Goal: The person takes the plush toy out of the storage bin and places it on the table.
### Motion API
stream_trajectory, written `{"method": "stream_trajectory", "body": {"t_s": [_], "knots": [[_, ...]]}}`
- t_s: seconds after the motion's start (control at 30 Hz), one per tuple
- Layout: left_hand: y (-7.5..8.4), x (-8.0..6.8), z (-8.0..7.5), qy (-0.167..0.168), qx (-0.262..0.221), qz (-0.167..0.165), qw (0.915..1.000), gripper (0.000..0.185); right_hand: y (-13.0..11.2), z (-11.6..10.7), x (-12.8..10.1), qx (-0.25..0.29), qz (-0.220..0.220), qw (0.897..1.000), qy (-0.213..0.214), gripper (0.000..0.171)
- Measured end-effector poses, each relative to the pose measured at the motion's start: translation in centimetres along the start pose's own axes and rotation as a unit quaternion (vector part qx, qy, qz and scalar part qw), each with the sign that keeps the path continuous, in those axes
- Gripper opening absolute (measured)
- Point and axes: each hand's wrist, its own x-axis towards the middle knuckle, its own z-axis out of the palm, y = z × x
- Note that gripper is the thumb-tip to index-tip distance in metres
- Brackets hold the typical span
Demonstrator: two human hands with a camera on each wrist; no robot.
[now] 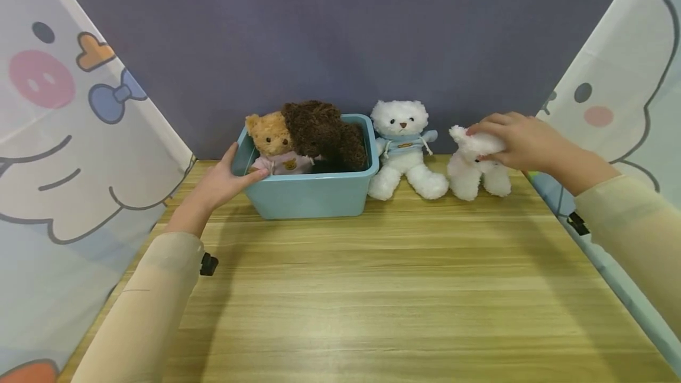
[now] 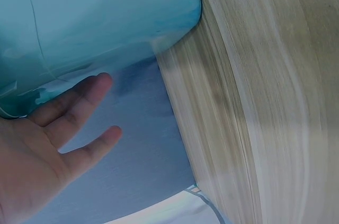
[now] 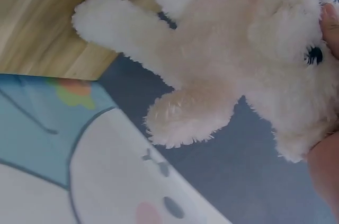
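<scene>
My left hand [image 1: 218,182] rests on the left end of a light teal plastic bin [image 1: 314,194], its thumb along the front rim. Straight, spread fingers show beside the bin wall [image 2: 100,17] in the left wrist view. Inside the bin sit a tan teddy bear [image 1: 270,135] in a pink top and a dark brown plush toy [image 1: 319,129]. My right hand [image 1: 524,140] grips the head of a white plush toy [image 1: 465,173] at the right. In the right wrist view, this fluffy toy [image 3: 206,44] has its limbs pointing left; part of its head is hidden.
A white teddy bear [image 1: 407,164] in a light blue top sits between the bin and the gripped toy. The wooden table [image 1: 383,288] meets a dark grey back panel [image 1: 340,28]. Cartoon-printed cloths [image 1: 64,152] flank both sides.
</scene>
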Motion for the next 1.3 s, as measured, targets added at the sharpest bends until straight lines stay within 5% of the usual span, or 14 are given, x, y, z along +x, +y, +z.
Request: {"method": "stream_trajectory", "body": {"t_s": [0.47, 0.57, 0.7, 0.8, 1.0, 1.17, 1.3], "knots": [[-0.3, 0.3, 0.2, 0.003, -0.015, -0.002, 0.9999, 0.126, 4.5, 4.5, -1.2, 0.141, 0.073, 0.987, -0.031, 0.055], [-0.4, 0.3, 0.4, 0.002, -0.017, 0.001, 0.9999, 0.126, 5.6, 6.4, -1.5, 0.162, 0.088, 0.983, -0.006, 0.054], [-0.4, 0.3, 0.4, 0.0, -0.029, 0.004, 0.9996, 0.124, 6.5, 8.2, -1.7, 0.166, 0.055, 0.982, 0.065, 0.054], [-0.3, 0.4, 0.3, 0.002, -0.035, 0.006, 0.9993, 0.124, 7.1, 8.9, -1.6, 0.151, 0.048, 0.985, 0.072, 0.055], [-0.3, 0.3, 0.3, 0.003, -0.03, 0.003, 0.9995, 0.124, 7.9, 9.2, -1.7, 0.146, 0.141, 0.979, 0.002, 0.052], [-0.4, 0.1, 0.5, 0.007, -0.032, 0.006, 0.9995, 0.124, 7.3, 9.9, -0.8, 0.177, 0.177, 0.968, 0.017, 0.056], [-0.2, 0.0, 0.4, 0.013, -0.034, 0.01, 0.9993, 0.125, 6.6, 10.6, -0.2, 0.198, 0.238, 0.95, 0.043, 0.066]]}}
